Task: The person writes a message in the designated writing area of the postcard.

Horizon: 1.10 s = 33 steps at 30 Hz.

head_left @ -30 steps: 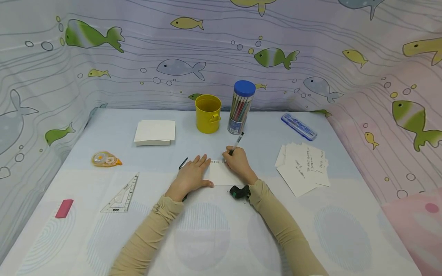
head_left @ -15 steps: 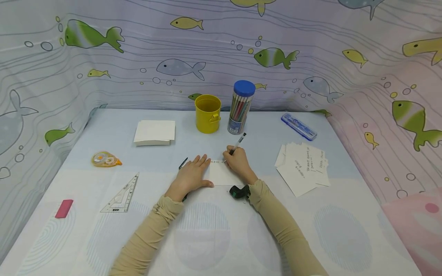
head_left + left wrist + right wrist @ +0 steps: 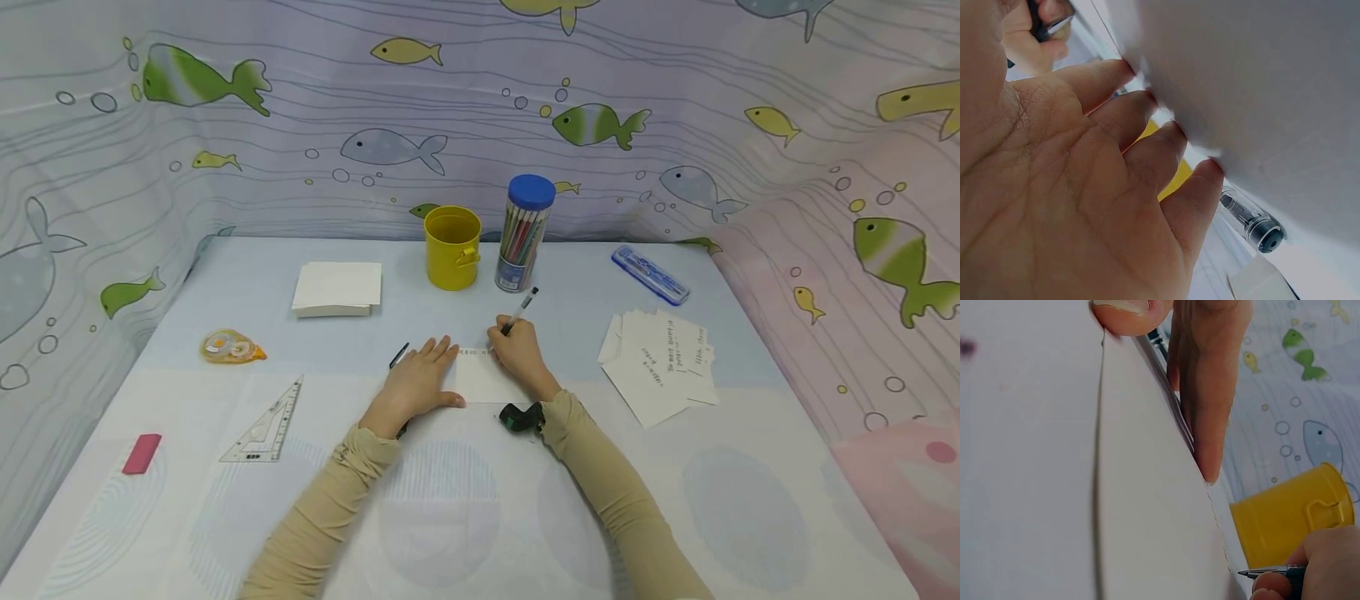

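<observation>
A small white card lies on the table in front of me, with a line of writing along its top edge. My left hand lies flat with straight fingers, pressing the card's left edge; the left wrist view shows its fingertips on the paper. My right hand grips a black pen, tip down at the card's top right corner. In the right wrist view the pen tip is at the card's edge. A second pen lies just left of my left hand.
A yellow cup and a blue-lidded pencil tube stand at the back. A white card stack sits back left, written cards right. Correction tape, set square, pink eraser, blue case lie around.
The right hand and pen have shifted slightly to the right along the card's top edge. The left hand has stayed in place.
</observation>
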Tool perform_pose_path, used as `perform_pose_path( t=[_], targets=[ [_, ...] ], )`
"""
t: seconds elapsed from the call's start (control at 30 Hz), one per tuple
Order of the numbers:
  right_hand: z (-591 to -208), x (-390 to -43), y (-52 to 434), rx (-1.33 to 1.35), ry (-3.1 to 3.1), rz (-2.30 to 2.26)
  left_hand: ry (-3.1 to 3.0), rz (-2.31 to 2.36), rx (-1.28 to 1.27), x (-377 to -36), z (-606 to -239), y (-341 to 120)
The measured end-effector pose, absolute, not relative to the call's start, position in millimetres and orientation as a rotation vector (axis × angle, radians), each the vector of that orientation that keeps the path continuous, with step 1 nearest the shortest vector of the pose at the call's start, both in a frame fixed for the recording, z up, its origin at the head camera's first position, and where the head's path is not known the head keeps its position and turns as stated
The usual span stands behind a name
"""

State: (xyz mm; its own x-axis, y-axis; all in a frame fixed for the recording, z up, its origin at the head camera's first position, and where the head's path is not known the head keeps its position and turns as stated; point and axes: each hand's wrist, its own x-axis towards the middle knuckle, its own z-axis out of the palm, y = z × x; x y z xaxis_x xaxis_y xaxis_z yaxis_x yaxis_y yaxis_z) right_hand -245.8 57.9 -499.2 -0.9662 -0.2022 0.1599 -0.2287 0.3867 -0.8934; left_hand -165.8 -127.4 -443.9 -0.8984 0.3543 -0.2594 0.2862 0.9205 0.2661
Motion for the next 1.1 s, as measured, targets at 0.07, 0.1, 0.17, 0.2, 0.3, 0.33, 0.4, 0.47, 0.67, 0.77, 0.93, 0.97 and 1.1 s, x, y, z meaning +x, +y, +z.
perform_pose_path(
  t=[0.07, 0.1, 0.17, 0.2, 0.3, 0.33, 0.4, 0.47, 0.67, 0.77, 0.93, 0.97, 1.1],
  targets=[
    [-499.0, -245.8, 57.8, 0.408, -2.586, 1.677, 2.776, 0.314, 0.474, -165.4, -443.1, -127.4],
    [-498.9, -245.8, 57.8, 0.412, -2.583, 1.676, 2.776, 0.311, 0.474, -165.2, -442.7, -127.5],
    [-499.3, -246.3, 57.5, 0.418, -2.584, 1.668, 2.783, 0.301, 0.485, -164.9, -441.9, -127.6],
    [-499.8, -246.6, 57.3, 0.419, -2.588, 1.659, 2.786, 0.299, 0.490, -164.8, -441.5, -127.8],
    [-500.5, -246.9, 56.9, 0.424, -2.601, 1.634, 2.796, 0.288, 0.506, -164.6, -441.0, -128.0],
    [-500.6, -247.0, 56.7, 0.423, -2.607, 1.629, 2.800, 0.286, 0.510, -164.6, -440.9, -128.0],
    [-499.9, -246.5, 56.5, 0.426, -2.619, 1.616, 2.799, 0.291, 0.508, -164.4, -440.5, -128.0],
    [-499.7, -246.4, 56.5, 0.425, -2.638, 1.599, 2.797, 0.298, 0.505, -164.3, -440.3, -127.9],
    [-498.6, -246.6, 56.2, 0.413, -2.697, 1.570, 2.792, 0.300, 0.501, -164.9, -441.8, -128.3],
    [-496.9, -246.9, 55.6, 0.404, -2.722, 1.558, 2.791, 0.299, 0.502, -165.4, -442.8, -128.5],
    [-494.6, -246.6, 55.3, 0.410, -2.751, 1.515, 2.790, 0.308, 0.501, -165.4, -443.0, -128.6],
    [-494.1, -246.3, 55.2, 0.412, -2.753, 1.510, 2.789, 0.308, 0.500, -165.3, -442.9, -128.5],
    [-494.8, -246.0, 55.6, 0.407, -2.722, 1.555, 2.786, 0.317, 0.493, -165.2, -442.9, -128.3]
  ],
)
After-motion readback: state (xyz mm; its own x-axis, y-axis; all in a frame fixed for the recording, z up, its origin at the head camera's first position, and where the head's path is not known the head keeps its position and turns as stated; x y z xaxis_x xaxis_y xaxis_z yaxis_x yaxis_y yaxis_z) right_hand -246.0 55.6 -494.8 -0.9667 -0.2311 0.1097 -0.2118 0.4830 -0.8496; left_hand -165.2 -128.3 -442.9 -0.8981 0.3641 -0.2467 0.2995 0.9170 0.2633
